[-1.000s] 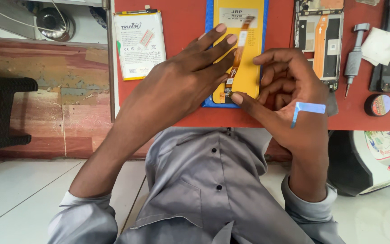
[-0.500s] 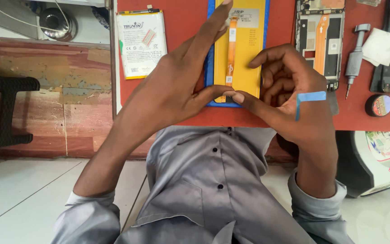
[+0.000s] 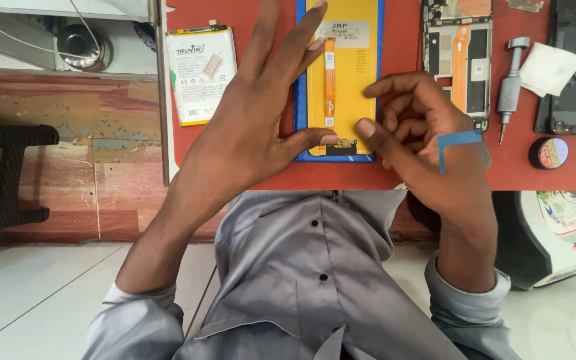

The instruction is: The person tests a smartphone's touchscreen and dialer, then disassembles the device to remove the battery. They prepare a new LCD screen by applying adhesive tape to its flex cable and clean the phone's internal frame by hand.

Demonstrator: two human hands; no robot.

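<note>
Thumbs of left hand [image 3: 255,127], fingers spread, and curled right hand [image 3: 428,133] press yellow screen panel [image 3: 351,73], gripping nothing.

On the red counter [image 3: 535,177], bare room runs along the near edge past the yellow screen panel [image 3: 351,73]. Leftward the white battery [image 3: 201,75] blocks the edge; rightward the opened phone frame [image 3: 458,57], screwdriver [image 3: 509,83] and tape roll [image 3: 548,153] crowd the corner.

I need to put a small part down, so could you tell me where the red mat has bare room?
The red mat is bare along its near edge, and in a strip between the battery and the left hand. The right side is crowded: open phone, screwdriver, white paper, tape roll. Both hands, the right included, cover the yellow panel.
</note>
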